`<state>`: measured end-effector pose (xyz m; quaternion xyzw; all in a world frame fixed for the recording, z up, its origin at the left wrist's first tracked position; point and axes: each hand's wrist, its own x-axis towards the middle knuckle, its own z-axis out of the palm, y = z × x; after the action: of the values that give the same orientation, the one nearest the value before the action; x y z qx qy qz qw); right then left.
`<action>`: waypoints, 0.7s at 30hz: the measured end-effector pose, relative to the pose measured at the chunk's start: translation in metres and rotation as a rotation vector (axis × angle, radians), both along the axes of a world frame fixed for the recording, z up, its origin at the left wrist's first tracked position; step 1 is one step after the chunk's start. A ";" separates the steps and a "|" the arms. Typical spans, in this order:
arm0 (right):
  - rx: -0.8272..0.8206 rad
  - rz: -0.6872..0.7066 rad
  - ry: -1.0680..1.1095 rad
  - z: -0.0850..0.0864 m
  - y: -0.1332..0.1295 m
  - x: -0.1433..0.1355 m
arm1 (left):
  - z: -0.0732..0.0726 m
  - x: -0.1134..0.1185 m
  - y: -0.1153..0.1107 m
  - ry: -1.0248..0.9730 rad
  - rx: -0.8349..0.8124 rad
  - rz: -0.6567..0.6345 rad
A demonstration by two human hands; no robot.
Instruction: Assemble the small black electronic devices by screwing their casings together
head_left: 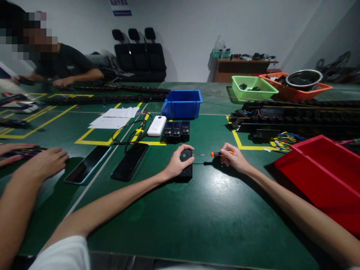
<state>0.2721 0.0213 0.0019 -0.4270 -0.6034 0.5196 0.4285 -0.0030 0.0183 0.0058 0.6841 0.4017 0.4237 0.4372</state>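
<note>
My left hand [179,163] is closed around a small black box [186,174] with a round green dot on its face, holding it on the green table [213,210]. In my right hand [233,159] is a screwdriver [216,154] with an orange and black handle, gripped between thumb and fingers. Its thin shaft points left, level, and the tip meets the right side of the black box near my left fingertips. What the tip touches there is too small to make out. Several similar black modules [176,131] stand just beyond my left hand.
A blue bin [182,104] and a white power bank [156,126] lie ahead. Two phones [129,162] [88,164] are on the left, near a co-worker's hands [42,163]. A red bin [323,180] and black rails with wires [289,118] occupy the right. Another person [75,63] works across the table.
</note>
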 end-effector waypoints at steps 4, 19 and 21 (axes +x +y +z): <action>0.032 0.010 -0.016 0.000 0.001 0.001 | 0.000 0.000 0.000 0.004 0.003 0.001; 0.063 -0.024 0.090 -0.001 0.002 -0.001 | 0.001 0.000 0.000 0.014 -0.002 -0.007; 0.056 -0.032 0.092 0.000 0.001 -0.001 | 0.002 0.000 -0.001 0.015 0.000 -0.005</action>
<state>0.2708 0.0224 0.0019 -0.4000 -0.5904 0.5150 0.4757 -0.0028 0.0176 0.0073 0.6881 0.4033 0.4176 0.4353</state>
